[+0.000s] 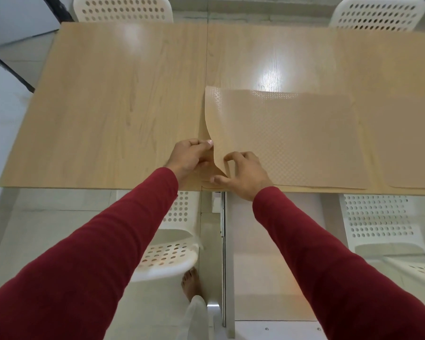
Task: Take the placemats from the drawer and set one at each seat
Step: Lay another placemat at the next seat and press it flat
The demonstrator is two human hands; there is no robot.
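Placemats [292, 143] are lying stacked at the surface's [108, 106] near edge, right of its centre seam. Left hand [189, 158] is pinching the top mat's lifted corner while right hand [243, 175], fingers spread, is pressing the stack; bare wood is stretching leftward.

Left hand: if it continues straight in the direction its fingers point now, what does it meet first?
The left hand points right, pinching the lifted placemat edge. It would probably meet the right hand first, though depth is unclear.
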